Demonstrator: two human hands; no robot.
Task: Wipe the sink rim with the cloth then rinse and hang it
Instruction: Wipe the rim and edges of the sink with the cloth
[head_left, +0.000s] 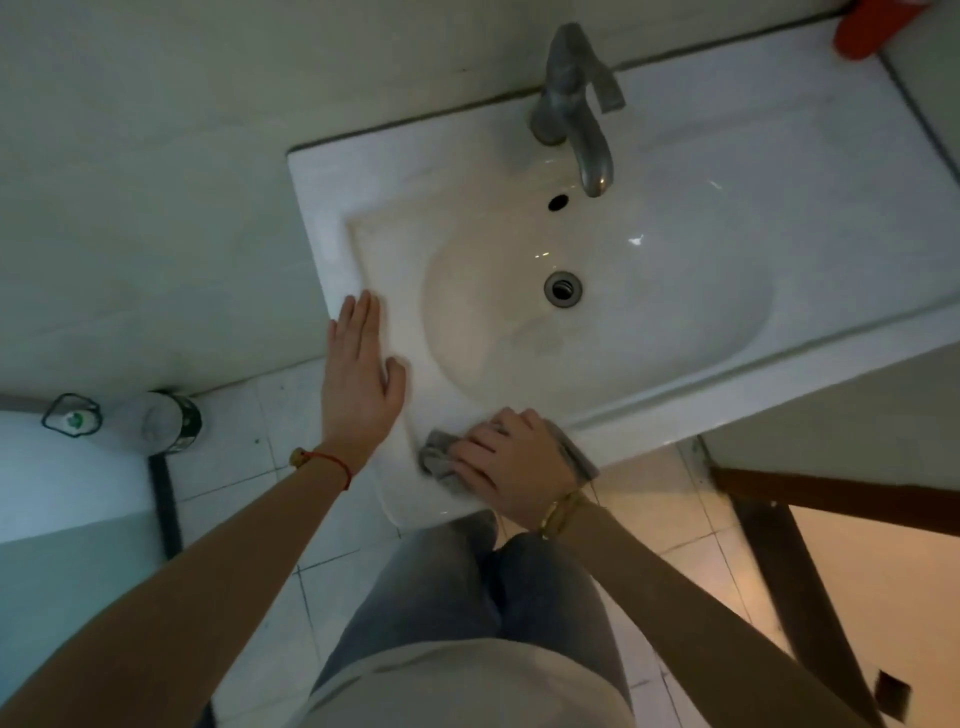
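You are looking down into a white sink whose bowl is holding nothing but the metal drain at its bottom and the small overflow hole on its back wall. The grey tap is standing on the back edge, its spout reaching over the bowl. Your right hand is pressing down on the grey cloth, fingers curled over it, on the sink's front rim near the front left corner. Your left hand is lying open and flat on the left rim, fingers together, touching nothing else. A red string is circling your left wrist, and a gold bracelet your right.

On the pale tiled floor, against the wall to the left of the sink, a round container is standing; its label is too blurred to read. A red object is sitting at the sink's back right corner.
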